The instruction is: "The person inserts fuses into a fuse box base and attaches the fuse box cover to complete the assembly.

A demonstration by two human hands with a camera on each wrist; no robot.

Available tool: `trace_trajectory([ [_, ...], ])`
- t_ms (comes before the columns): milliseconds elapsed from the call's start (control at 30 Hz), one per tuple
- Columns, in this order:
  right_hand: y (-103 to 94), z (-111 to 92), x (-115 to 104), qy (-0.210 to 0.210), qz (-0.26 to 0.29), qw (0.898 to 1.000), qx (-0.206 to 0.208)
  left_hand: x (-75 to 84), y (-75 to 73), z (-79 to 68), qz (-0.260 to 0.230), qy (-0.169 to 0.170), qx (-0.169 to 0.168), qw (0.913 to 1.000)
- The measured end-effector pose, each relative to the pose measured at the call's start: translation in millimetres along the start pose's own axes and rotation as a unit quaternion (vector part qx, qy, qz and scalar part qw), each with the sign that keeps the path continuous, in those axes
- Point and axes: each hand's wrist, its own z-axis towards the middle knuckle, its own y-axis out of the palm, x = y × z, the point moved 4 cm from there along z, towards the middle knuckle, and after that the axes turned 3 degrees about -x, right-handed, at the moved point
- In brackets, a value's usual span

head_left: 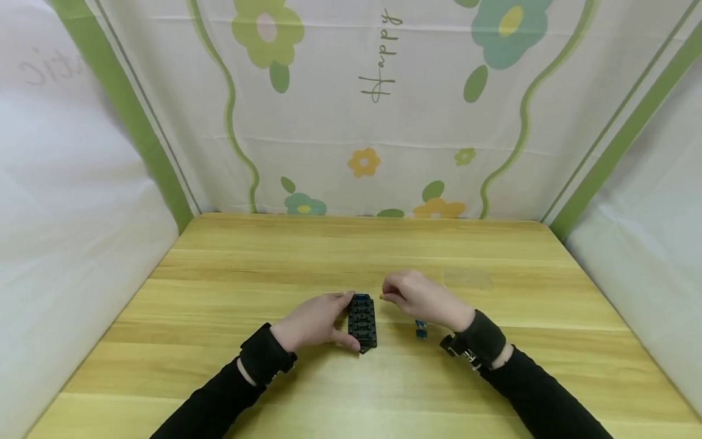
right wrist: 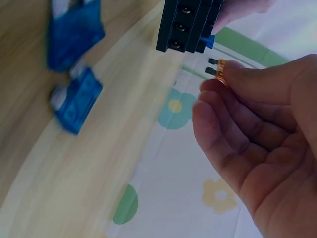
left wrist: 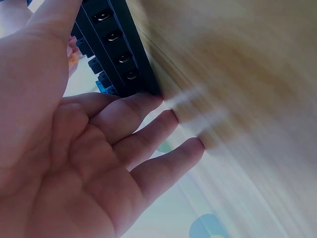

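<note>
A black fuse block (head_left: 362, 323) with a row of slots lies on the table; its screw terminals show along the side in the left wrist view. One blue piece sits at its far end. My left hand (head_left: 318, 320) holds the block by its ends, thumb at the near end and fingers at the far end. Just right of the block, my right hand (head_left: 425, 299) pinches an orange blade fuse (right wrist: 221, 70) between thumb and forefinger, its two prongs pointing towards the block without touching it. Two blue blade fuses (right wrist: 79, 101) lie on the table below the right hand.
A thin clear plastic bag (head_left: 467, 278) lies flat on the wooden table (head_left: 247, 256), beyond the right hand. White flowered cloth (head_left: 362, 122) stands at the back, with white cloth walls on both sides.
</note>
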Motion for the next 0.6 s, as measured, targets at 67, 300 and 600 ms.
trace_trajectory([
  [67, 0.7, 3, -3, 0.005, -0.003, 1.0, 0.002, 0.3, -0.5, -0.6, 0.0, 0.0, 0.001, 1.0],
  [300, 3.9, 12, -14, 0.01, -0.032, 0.999, -0.005, -0.3, -0.9, -1.5, -0.005, 0.007, 0.003, 1.0],
  [600, 14.7, 26, -22, 0.033, -0.048, 0.998, -0.023, -0.7, -0.7, -1.2, -0.01, 0.013, 0.011, 0.9998],
])
